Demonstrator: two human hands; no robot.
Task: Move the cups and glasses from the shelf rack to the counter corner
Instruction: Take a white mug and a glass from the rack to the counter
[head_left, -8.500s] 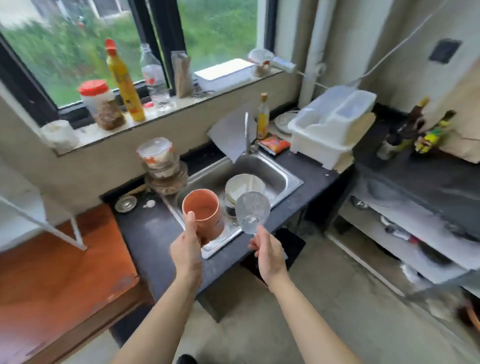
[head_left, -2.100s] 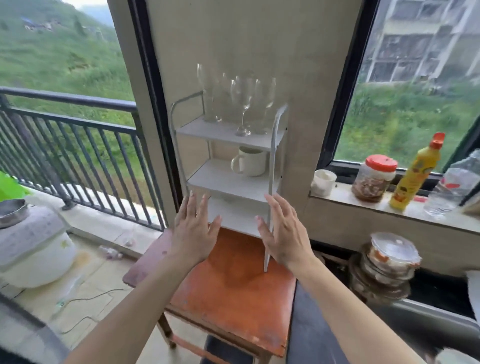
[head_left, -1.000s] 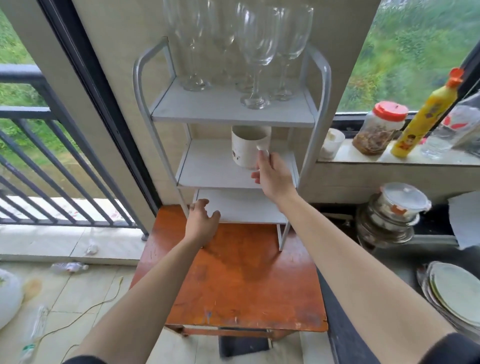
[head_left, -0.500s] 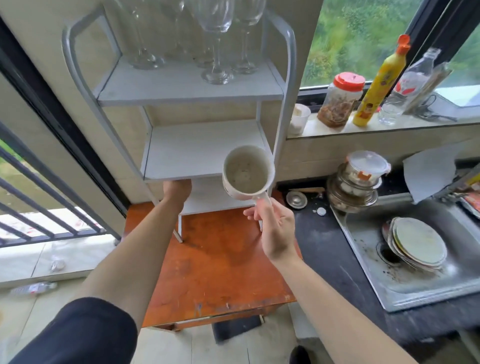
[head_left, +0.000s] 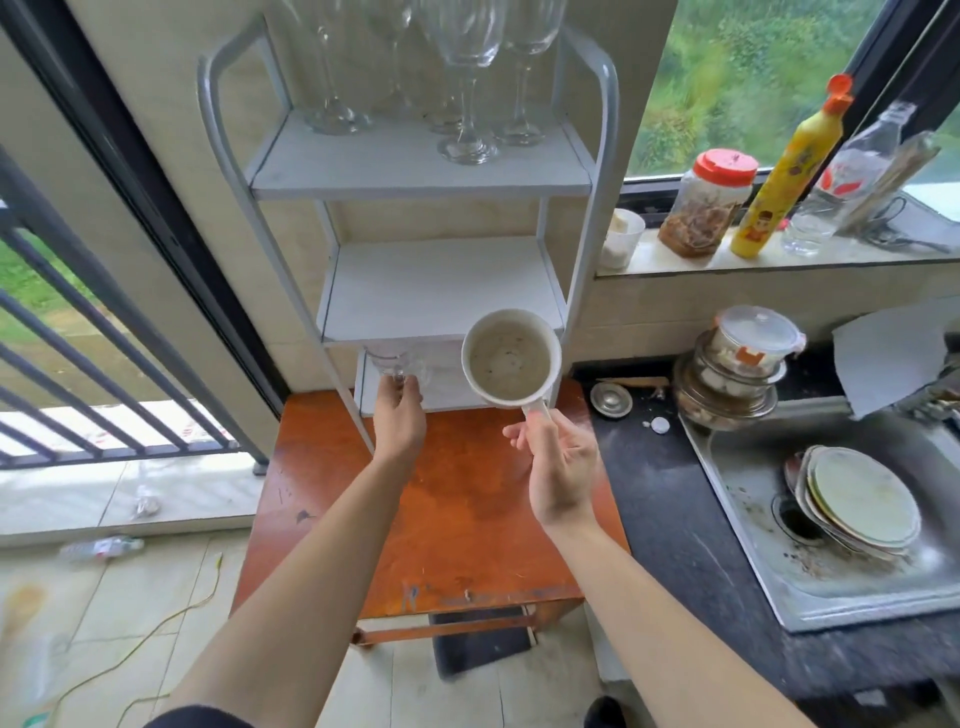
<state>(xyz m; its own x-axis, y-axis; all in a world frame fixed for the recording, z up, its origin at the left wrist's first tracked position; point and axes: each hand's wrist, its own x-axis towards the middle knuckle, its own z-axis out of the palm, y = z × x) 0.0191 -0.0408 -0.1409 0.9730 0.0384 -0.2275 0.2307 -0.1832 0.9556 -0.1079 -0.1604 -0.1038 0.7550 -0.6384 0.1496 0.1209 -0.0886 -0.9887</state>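
Looking down through the head camera, we see our right hand (head_left: 558, 465) raised palm-up over the orange table (head_left: 467, 519), fingers pinched closed around the handle of the white mug (head_left: 510, 357), whose mouth tips toward us in front of the white shelf rack (head_left: 421, 176). Our left hand (head_left: 399, 415) stretches forward to the rack's lowest shelf, fingers wrapped around a small clear glass (head_left: 390, 359) at that shelf's front edge. Several wine glasses (head_left: 467, 78) stand upright on the top shelf. The black counter (head_left: 670, 525) lies to our right.
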